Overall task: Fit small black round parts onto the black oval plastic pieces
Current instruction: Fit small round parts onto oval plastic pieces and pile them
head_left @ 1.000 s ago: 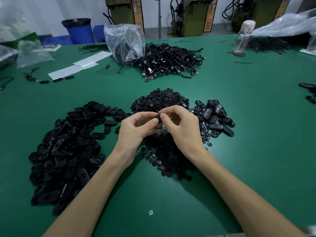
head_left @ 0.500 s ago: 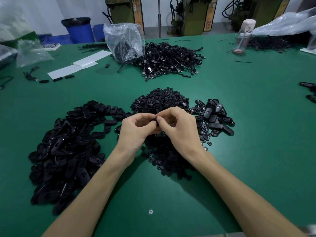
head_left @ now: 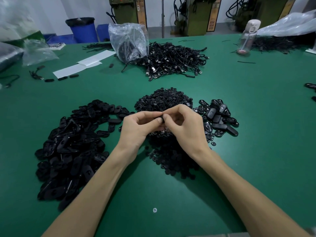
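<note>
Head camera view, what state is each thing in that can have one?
Left hand, pinching a small black plastic piece.
Right hand, pinching the same piece.
Clear plastic water bottle, upright, lid shut.
Clear plastic bag, standing, black items inside.
Blue plastic bin, black liner, no lid.

Left hand (head_left: 136, 129): my thumb now reaches further across, its tip meeting the thumb of my right hand (head_left: 187, 128). Black piece (head_left: 162, 117): pinched closer between both, mostly hidden.

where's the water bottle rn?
Head view: the water bottle stands at the far right of the green table, near its back edge, just left of the clear plastic sheet.
</note>
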A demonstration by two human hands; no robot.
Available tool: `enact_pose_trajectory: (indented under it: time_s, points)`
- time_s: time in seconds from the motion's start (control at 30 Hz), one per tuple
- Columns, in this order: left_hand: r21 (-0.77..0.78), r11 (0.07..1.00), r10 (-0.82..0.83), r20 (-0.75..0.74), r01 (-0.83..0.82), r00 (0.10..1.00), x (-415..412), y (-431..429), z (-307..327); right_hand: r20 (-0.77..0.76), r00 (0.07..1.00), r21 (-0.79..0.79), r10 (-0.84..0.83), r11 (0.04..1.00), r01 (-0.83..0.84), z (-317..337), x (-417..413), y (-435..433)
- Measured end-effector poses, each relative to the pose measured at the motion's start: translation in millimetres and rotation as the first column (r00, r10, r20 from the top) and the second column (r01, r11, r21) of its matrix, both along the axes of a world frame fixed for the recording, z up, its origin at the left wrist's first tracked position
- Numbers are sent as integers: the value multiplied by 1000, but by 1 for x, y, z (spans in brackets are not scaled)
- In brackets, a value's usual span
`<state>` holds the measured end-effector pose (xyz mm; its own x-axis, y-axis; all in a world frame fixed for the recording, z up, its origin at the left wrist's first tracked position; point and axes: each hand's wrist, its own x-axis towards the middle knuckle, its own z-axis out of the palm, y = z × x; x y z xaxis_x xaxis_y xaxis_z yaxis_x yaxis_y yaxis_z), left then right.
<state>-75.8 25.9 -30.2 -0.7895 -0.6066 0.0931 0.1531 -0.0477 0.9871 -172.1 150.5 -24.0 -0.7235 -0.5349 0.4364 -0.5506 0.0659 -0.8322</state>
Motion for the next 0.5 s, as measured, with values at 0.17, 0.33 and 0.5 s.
enact_pose_trajectory:
  time_s: [0.17,0.33,0.5]
  points:
    - [44,998,-50,-7,50,999,3,-5,2,60,998,-7,25,1000,-25,0,0,0]
    - [-7,1000,-8,11,8,1000,0,-2,0,38,999,13,11,1000,-11,-1,-1,0]
    - [-102,994,34,13,-32,999,-2,-1,0,-30,1000,37,8,999,-7,3,-5,2]
